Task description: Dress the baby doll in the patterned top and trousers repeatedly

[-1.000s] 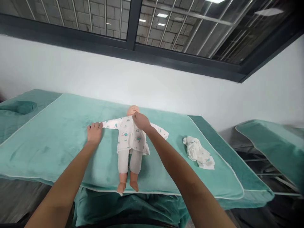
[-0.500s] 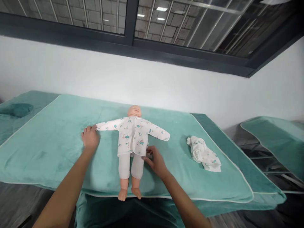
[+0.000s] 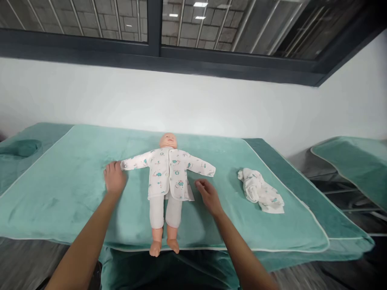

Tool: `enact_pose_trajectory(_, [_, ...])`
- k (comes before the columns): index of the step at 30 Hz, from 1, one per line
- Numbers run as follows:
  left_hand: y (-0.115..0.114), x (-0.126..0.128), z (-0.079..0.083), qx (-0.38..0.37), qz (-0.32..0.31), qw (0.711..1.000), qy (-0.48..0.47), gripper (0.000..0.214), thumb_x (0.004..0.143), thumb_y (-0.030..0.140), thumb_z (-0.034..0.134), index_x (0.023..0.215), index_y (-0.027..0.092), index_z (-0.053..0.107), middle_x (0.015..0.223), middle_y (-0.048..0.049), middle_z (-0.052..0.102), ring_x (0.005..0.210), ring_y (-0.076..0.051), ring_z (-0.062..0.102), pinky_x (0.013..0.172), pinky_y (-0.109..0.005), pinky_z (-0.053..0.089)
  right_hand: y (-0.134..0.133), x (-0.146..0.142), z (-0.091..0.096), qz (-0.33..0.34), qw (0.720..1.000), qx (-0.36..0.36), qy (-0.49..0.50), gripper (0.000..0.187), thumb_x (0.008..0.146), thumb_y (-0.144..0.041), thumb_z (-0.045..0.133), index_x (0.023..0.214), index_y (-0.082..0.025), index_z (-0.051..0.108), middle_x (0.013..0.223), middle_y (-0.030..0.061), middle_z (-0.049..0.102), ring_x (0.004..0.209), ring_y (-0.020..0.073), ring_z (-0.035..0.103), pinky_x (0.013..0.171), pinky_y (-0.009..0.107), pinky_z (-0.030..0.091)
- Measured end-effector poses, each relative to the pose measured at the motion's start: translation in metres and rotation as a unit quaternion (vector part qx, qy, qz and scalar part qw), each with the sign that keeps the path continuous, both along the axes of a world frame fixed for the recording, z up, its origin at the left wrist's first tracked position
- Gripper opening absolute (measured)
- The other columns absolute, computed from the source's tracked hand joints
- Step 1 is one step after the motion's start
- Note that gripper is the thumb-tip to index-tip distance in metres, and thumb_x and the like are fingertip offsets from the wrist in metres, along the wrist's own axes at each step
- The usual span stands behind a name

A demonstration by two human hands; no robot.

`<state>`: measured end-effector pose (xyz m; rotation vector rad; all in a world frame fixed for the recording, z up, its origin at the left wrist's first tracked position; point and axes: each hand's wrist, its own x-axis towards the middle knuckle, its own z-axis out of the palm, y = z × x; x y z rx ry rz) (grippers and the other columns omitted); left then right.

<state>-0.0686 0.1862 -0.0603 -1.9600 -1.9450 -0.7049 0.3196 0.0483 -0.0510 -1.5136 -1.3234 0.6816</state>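
Green mat [image 3: 81, 201] along a white wall [image 3: 193, 100] bears the doll [image 3: 168, 140], face up, arms out, in a shirt [image 3: 159, 171]; the left hand [image 3: 115, 177] touches one cuff [image 3: 124, 164], fingers together, whether pinching I cannot tell; the right hand [image 3: 209, 196], fingers curled, is just beside the hem [image 3: 183, 197], a cloth [image 3: 256, 190] farther right

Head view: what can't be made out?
All in the head view:
Left hand: palm and any grip on the cuff, hidden by its own back.
Shirt: print details, too small.
Bundled cloth: full shape, hidden by its folds.
Far green cover: cut off at right edge.
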Motion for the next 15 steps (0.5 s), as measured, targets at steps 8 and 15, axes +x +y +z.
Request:
enact_pose_trajectory(8, [-0.018,0.015,-0.004,-0.031,-0.218,0.975,0.021,0.036,0.097,0.017,0.040,0.122,0.014,0.066,0.115,-0.0174,0.071,0.111,-0.033,0.062,0.093,-0.048,0.045,0.072,-0.032,-0.011,-0.065,0.990,0.006,-0.123,0.038,0.101,-0.051,0.038,0.087,-0.023,0.058,0.091,0.0090,0.067,0.084,0.0254,0.060,0.077,0.038,0.044])
enact_pose_trajectory(15, [-0.044,0.086,-0.010,-0.185,-0.247,0.877,-0.368,0.051,0.102,0.049,0.040,0.139,0.019,0.059,0.141,-0.0132,0.063,0.129,-0.030,0.060,0.109,-0.046,0.047,0.063,-0.030,-0.017,-0.003,0.993,0.013,-0.116,0.041,0.103,-0.053,0.034,0.101,-0.022,0.061,0.098,0.0077,0.070,0.092,0.0256,0.063,0.081,0.036,0.045])
